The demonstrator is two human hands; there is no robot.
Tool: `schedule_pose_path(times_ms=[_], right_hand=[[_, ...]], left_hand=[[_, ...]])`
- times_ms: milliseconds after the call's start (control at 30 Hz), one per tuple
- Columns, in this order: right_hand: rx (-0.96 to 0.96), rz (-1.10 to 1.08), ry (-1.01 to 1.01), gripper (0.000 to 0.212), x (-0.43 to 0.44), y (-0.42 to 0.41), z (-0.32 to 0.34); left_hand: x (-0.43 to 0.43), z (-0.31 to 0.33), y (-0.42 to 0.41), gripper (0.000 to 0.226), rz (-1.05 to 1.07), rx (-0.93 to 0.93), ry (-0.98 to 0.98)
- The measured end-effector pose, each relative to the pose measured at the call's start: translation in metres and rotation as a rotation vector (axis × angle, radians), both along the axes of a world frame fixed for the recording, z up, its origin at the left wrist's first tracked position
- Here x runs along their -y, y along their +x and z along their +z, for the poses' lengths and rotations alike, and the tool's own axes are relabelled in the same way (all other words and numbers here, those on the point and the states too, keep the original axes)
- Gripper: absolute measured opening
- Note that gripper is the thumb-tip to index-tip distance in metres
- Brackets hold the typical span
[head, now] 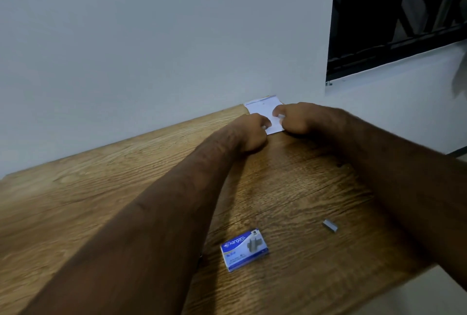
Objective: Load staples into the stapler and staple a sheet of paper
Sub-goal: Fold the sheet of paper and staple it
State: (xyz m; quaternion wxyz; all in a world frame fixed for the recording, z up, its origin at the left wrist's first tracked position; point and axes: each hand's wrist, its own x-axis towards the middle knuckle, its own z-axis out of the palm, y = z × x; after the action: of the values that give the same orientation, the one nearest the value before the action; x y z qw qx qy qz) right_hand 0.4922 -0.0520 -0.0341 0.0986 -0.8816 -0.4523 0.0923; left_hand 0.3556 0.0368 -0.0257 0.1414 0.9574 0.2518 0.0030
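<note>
A small white sheet of paper (262,108) lies at the far edge of the wooden table (101,188), against the wall. Both arms reach out to it. My left hand (251,131) rests on its left side with the fingers curled over the near-left edge. My right hand (294,118) pinches its right side with thumb and fingers. A blue and white box of staples (244,249) lies flat near me. A short grey strip of staples (330,226) lies loose to the right of the box. No stapler shows in view.
A plain white wall (151,49) runs along the table's far edge. A dark window with a metal grille (399,16) sits at the upper right. The table's right edge runs under my right forearm.
</note>
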Motion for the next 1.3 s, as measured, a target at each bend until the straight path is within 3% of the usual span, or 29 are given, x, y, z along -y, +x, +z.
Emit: schedule_pose_path(times_ms=[433,633,833,1067,1300], right_hand=[[-0.068,0.024,0.121,0.046,-0.015,0.015,-0.009],[-0.166,0.026,0.354,0.047,0.004,0.017,-0.007],[-0.15,0.108,0.318,0.05,0.049,-0.003,0.001],[-0.105,0.267,0.146,0.066,0.104,-0.037,-0.005],[-0.126,0.213,0.168,0.066,0.12,-0.049,-0.006]], left_hand=[[-0.015,-0.005,0.009,0.062,-0.007,-0.037,-0.081],[-0.013,0.005,-0.023,0.074,0.019,0.03,-0.206],[-0.002,0.015,-0.086,0.056,-0.058,0.021,-0.154],[0.039,0.012,-0.164,0.055,-0.193,-0.044,-0.107],[0.052,0.01,-0.195,0.054,-0.193,-0.043,0.038]])
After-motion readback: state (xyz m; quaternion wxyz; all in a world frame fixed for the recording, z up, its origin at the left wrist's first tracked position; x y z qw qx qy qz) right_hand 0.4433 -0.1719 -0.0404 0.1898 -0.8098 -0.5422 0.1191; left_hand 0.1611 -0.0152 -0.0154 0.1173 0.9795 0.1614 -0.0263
